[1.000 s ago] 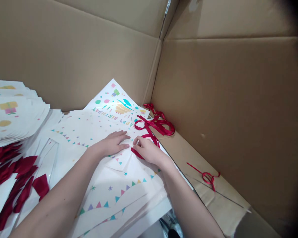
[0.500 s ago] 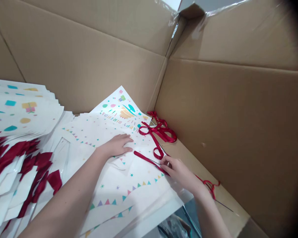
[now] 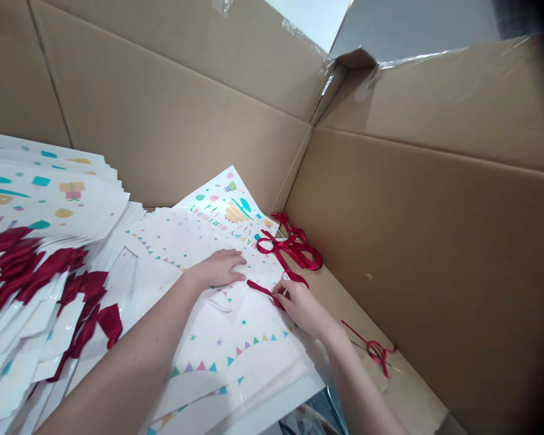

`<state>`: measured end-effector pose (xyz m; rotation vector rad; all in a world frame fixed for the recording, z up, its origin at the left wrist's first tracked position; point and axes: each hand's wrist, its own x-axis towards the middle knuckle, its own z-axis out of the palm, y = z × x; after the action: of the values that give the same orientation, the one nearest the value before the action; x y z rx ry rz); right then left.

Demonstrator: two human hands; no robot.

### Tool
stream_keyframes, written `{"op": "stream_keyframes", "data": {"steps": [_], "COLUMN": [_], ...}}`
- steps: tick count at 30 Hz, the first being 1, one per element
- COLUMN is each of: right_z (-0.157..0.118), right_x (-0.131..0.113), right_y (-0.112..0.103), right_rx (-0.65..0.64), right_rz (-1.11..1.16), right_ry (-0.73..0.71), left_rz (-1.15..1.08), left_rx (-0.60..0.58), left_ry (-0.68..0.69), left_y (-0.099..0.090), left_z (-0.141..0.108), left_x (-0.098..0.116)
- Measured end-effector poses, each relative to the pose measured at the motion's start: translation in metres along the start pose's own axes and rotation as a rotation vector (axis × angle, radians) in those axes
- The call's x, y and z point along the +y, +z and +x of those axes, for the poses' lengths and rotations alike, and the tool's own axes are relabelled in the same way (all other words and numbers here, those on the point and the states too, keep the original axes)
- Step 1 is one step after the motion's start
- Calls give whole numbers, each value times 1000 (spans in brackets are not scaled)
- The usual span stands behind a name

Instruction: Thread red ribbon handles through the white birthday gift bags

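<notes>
I've the right grip (image 3: 301,305) pinched on red ribbon (image 3: 258,287), the left grip (image 3: 221,268) opened flat on printed sheets (image 3: 258,323), cardboard wall (image 3: 435,241) well apart rightward

Narrow dark-red satin ribbon (image 3: 260,287): pinched by right hand (image 3: 298,303), tip pointing toward left hand (image 3: 221,267). White bunting-printed paper sheet (image 3: 249,329): lying under left hand, slightly creased.

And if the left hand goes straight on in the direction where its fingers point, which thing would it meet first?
Probably the red ribbon: its end lies just ahead of the left hand, on the thumb side. Whether they would touch is uncertain; depth is unclear here.
</notes>
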<state>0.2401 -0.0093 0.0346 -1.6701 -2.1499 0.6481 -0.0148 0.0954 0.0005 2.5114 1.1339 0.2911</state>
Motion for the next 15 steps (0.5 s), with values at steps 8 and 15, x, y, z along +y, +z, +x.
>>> {"op": "stream_keyframes", "data": {"steps": [8,15], "right_z": [0,-36], "right_x": [-13,4], "right_y": [5,-1], "right_rx": [58,92], "right_rz": [-172,-408], "right_ry": [-6,122], "left_rz": [-13,-39], "left_rx": [4,5], "left_ry": [-8,-4], "left_y": [1,2], "left_z": [0,-1], "left_x": [-2,-5]}}
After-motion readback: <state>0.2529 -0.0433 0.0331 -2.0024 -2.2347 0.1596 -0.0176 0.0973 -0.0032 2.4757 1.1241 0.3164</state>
